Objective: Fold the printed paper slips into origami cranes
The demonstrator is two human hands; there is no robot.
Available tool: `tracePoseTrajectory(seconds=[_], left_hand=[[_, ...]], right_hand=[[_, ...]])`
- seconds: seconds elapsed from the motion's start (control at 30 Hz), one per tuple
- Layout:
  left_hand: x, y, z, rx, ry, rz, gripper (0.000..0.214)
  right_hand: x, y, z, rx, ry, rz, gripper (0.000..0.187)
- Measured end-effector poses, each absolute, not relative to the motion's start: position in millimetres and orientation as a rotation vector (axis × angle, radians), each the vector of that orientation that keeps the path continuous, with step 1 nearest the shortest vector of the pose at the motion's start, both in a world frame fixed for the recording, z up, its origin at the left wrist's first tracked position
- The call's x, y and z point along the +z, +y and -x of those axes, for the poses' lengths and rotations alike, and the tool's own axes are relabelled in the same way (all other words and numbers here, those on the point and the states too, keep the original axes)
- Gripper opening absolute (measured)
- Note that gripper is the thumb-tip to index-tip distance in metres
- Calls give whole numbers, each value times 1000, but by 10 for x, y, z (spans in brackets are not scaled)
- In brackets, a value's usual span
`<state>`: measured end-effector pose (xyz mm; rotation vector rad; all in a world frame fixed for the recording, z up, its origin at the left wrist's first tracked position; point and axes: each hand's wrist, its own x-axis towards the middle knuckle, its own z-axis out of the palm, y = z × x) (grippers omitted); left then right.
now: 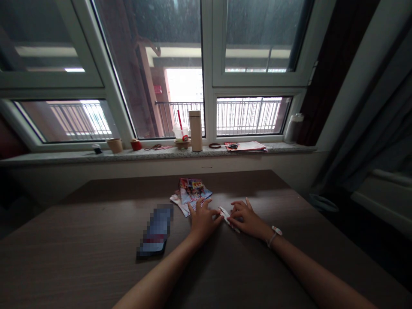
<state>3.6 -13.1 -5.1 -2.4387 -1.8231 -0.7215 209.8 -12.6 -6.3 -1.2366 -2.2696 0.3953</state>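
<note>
A narrow, folded strip of white paper [224, 213] with reddish print lies slanted between my hands, low over the table. My left hand [202, 219] pinches its near-left side with thumb and forefinger, the other fingers spread toward the magazines. On the paper's right side, the thumb and bent fingers of my right hand [247, 219] close around it. A bracelet [274, 236] circles my right wrist. Just beyond my left hand lie colourful printed leaflets [193, 191], overlapping one another. Left of that hand, a phone [156, 231] rests on the table, its screen blurred out.
The brown table [80, 240] reaches toward a window sill [154, 155]. Along the sill stand a beige thermos [195, 131], a paper cup [115, 146], a red spool-like item [136, 145], a cup with a red straw [180, 131], scissors [232, 146] on papers and a grey bottle [294, 128].
</note>
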Motion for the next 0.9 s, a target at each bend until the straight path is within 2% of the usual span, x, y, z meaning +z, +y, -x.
tracePoseTrajectory(seconds=[0.2, 0.5, 0.9], left_hand=[[-115, -120, -37, -770, -1804, 2438, 22], [-109, -128, -78, -775, -1810, 2462, 29], [-109, -126, -82, -674, -1735, 2540, 19]], right_hand=[[-141, -88, -2078, 397, -2230, 1280, 12], [-151, -70, -2110, 359, -2174, 1462, 20], [-174, -51, -2104, 451, -2106, 1489, 14]])
